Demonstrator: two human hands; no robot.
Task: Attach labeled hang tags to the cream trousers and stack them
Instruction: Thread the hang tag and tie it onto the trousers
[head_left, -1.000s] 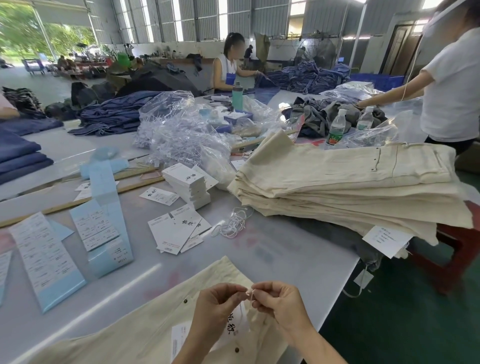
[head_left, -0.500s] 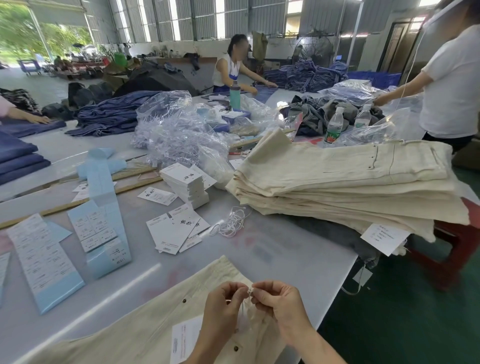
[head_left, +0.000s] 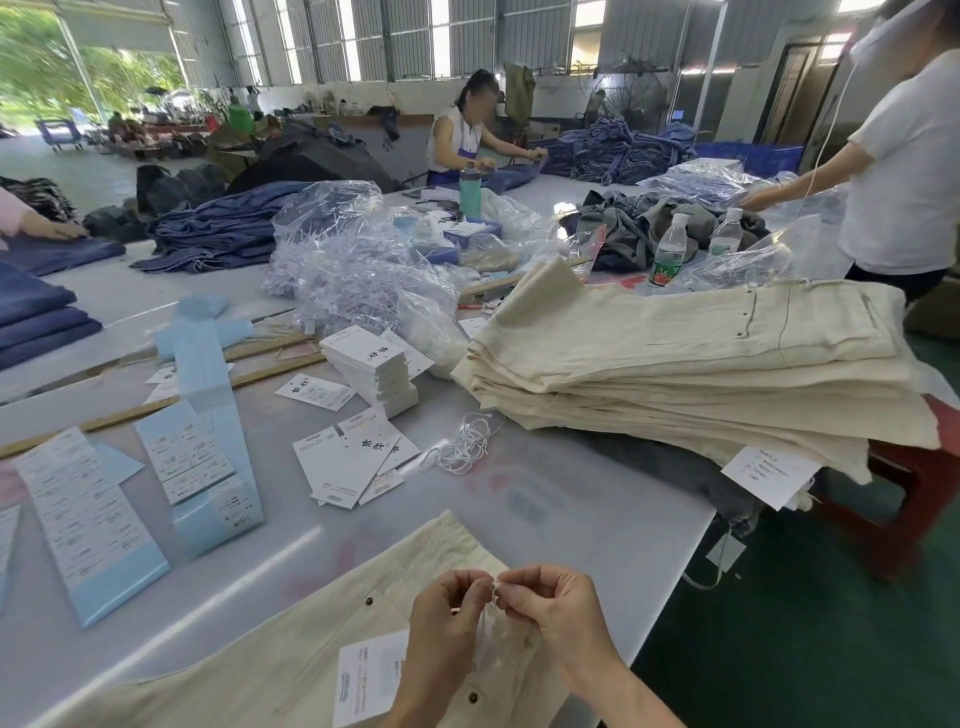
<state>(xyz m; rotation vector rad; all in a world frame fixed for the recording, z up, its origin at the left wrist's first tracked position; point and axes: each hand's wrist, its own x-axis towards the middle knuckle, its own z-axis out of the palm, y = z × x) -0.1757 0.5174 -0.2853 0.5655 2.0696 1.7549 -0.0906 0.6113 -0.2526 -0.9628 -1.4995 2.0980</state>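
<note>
Two grips (left (head_left: 451, 608), right (head_left: 553, 605)) pinching one string (head_left: 496, 588)

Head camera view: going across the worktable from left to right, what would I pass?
Blue-backed label sheets → fanned white hang tags → loose white string loops → stack of cream trousers → hang tag dangling off the stack → red stool.
</note>
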